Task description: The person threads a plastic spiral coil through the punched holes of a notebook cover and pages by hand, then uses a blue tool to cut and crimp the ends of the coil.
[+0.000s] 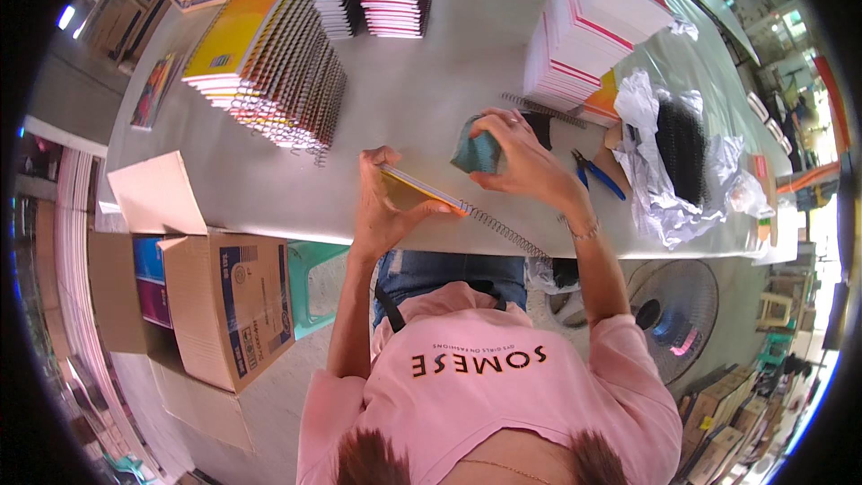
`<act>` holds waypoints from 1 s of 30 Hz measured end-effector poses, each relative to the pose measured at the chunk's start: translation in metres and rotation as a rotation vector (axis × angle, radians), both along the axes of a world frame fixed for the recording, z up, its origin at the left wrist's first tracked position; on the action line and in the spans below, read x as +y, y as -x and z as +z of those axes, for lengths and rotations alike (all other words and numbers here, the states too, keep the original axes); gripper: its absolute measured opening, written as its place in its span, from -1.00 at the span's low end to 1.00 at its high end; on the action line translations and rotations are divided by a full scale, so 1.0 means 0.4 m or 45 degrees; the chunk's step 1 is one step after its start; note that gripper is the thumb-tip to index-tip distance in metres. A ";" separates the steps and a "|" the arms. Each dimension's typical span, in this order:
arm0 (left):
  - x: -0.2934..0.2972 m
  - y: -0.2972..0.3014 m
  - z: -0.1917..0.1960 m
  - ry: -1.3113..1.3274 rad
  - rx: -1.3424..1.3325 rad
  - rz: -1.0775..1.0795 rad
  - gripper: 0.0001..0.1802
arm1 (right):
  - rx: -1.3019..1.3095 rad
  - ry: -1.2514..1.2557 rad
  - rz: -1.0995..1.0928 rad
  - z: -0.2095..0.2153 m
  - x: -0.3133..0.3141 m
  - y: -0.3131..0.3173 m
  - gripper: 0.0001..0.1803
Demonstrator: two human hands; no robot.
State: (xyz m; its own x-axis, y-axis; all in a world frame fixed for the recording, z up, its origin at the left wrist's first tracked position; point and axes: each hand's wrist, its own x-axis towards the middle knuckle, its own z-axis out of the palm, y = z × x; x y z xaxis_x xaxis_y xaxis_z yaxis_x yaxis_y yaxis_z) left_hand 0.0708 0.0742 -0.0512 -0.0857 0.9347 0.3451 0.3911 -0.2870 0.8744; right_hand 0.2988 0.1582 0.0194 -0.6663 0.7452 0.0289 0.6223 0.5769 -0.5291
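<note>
Left grip (379,208) pinches notebook (422,189); coil (503,231) trails free, near right, threading apparently unfinished. Right grip (521,154) pinches teal pad (475,152). Far-left stack (274,63) looks already coiled.

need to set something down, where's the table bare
Bare: the middle of the table, between the yellow notebooks and the paper stack; also between the notebooks, left hand and near edge. Crowded: right of the right hand, where pliers, crumpled wrapping and black coils sit close.
</note>
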 end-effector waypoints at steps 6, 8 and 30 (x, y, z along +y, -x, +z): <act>-0.003 -0.012 0.009 0.029 0.003 0.020 0.11 | 1.080 1.014 -0.082 -0.004 -0.113 -0.080 -0.37; 0.000 -0.014 0.013 0.015 0.049 -0.004 0.16 | 1.235 1.207 0.040 -0.014 -0.136 -0.083 -0.39; -0.004 -0.023 0.023 0.255 -0.212 -0.146 0.38 | 1.259 1.191 -0.045 -0.022 -0.143 -0.103 -0.43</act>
